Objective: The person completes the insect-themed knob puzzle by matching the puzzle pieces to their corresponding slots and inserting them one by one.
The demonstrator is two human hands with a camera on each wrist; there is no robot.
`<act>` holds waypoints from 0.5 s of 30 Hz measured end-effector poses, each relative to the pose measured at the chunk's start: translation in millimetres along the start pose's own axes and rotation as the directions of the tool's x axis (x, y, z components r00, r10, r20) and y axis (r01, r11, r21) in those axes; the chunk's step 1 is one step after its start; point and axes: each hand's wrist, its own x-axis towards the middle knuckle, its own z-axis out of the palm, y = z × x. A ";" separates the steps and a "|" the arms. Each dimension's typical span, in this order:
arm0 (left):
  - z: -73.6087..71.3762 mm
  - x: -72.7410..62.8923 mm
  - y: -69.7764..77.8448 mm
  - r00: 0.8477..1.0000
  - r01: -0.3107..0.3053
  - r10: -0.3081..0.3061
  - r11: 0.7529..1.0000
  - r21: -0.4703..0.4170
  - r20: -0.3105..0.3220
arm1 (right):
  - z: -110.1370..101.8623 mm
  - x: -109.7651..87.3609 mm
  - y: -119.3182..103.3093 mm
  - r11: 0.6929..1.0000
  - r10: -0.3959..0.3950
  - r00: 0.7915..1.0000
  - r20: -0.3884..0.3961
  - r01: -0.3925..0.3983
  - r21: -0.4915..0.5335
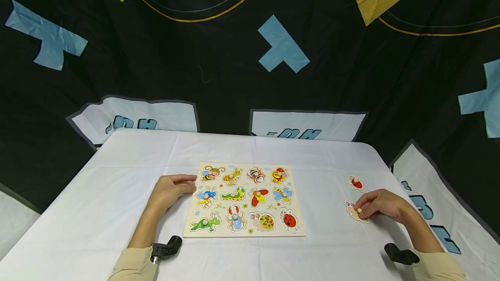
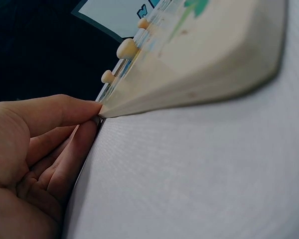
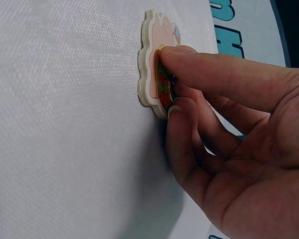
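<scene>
On the white table lies a wooden peg puzzle board [image 1: 250, 232] with colourful insect pictures, several of them bearing small round knobs. My left hand [image 1: 169, 192] rests at its left side, fingertips right at the edge; the left wrist view has the thumb and a finger meeting that edge. Off to the right, my right hand [image 1: 384, 205] pinches a snail puzzle piece [image 3: 152, 64] between thumb and fingers. This piece has a pink body and a green shell with red spots, partly hidden by the fingers. Just beyond it lies a red ladybug piece [image 1: 355, 182].
A white cloth [image 1: 324, 255] covers the table. Behind it hangs a black curtain [image 1: 226, 64] with blue and yellow shapes and white lettered panels. Black wrist mounts [image 1: 168, 248] sit on both forearms.
</scene>
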 end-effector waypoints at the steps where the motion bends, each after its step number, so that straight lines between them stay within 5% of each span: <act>1: 0.0 0.1 0.0 1.000 0.001 -0.001 1.000 0.001 -0.001 | 0.0 0.0 0.0 1.000 0.003 1.000 -0.001 -0.003 0.001; 15: 0.4 0.2 0.4 1.000 0.005 -0.005 1.000 -0.015 -0.004 | 1.1 3.1 -2.9 1.000 0.012 1.000 -0.023 -0.012 -0.017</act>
